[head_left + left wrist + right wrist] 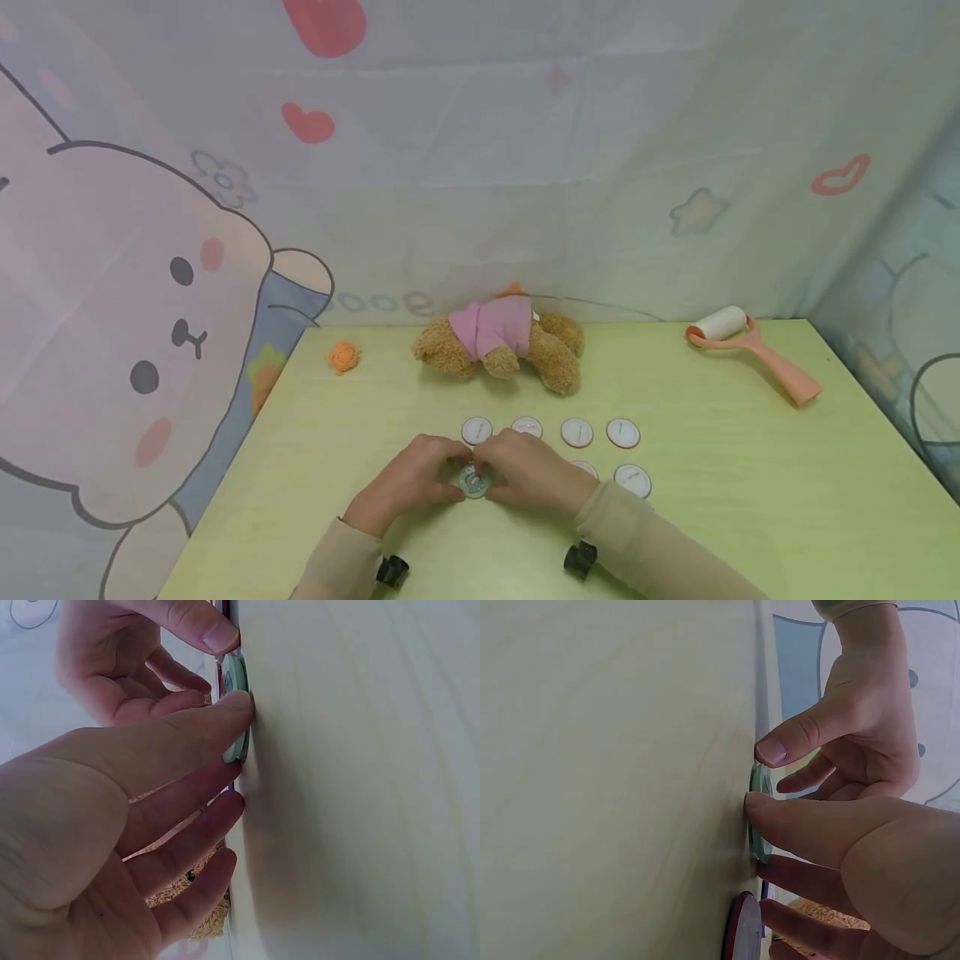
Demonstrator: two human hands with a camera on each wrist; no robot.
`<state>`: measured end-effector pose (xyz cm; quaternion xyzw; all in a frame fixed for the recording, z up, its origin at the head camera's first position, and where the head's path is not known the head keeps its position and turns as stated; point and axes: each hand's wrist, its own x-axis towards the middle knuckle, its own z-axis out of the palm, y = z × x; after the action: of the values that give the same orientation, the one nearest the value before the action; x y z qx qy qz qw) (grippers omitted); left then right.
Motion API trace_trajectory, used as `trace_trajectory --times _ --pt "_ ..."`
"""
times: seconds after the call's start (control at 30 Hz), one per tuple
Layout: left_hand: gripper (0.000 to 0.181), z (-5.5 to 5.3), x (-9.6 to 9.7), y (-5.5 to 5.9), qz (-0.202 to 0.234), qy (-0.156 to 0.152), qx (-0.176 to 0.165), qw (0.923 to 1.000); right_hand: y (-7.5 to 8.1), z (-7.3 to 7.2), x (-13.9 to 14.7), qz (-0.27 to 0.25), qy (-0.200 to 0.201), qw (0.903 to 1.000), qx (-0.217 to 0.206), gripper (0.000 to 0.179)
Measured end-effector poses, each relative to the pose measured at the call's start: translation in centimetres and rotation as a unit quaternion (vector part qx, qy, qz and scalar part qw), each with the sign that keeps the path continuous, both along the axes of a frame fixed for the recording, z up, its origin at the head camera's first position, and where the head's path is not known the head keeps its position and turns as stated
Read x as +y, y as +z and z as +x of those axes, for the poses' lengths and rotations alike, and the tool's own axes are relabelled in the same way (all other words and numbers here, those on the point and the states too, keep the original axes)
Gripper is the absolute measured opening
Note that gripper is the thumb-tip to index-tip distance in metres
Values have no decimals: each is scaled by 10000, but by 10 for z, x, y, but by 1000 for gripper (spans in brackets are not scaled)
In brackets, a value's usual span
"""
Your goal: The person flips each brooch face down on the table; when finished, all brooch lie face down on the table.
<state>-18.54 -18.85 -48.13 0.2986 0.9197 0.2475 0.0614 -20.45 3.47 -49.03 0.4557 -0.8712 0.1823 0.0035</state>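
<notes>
A round green button badge (pixel 475 483) lies on the table between my two hands, its patterned face up. From the left, my left hand (pixel 416 477) holds its edge with thumb and fingers. The right hand (pixel 534 471) grips the opposite edge the same way. In the left wrist view the left thumb is on the rim of the green badge (pixel 238 675), which sits low against the tabletop. The right wrist view shows the right thumb on the badge's rim (pixel 760 780), with a red-edged badge (pixel 745 930) just below. Fingers partly hide the green badge.
Several white-backed badges (pixel 577 432) lie face down in rows beyond and right of my hands. A teddy bear in a pink top (pixel 501 329) lies at the back. An orange crocheted ball (pixel 344 357) is back left, a lint roller (pixel 772 357) back right.
</notes>
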Motion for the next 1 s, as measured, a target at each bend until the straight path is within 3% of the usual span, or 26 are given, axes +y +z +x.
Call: trace_trajectory --times 0.6,1.0 --pt "40 3 -1 -3 2 -43 27 10000 0 2 -2 249 200 9986 412 21" --pt "35 3 -3 0 50 -166 140 9998 3 2 0 19 259 9988 419 17"
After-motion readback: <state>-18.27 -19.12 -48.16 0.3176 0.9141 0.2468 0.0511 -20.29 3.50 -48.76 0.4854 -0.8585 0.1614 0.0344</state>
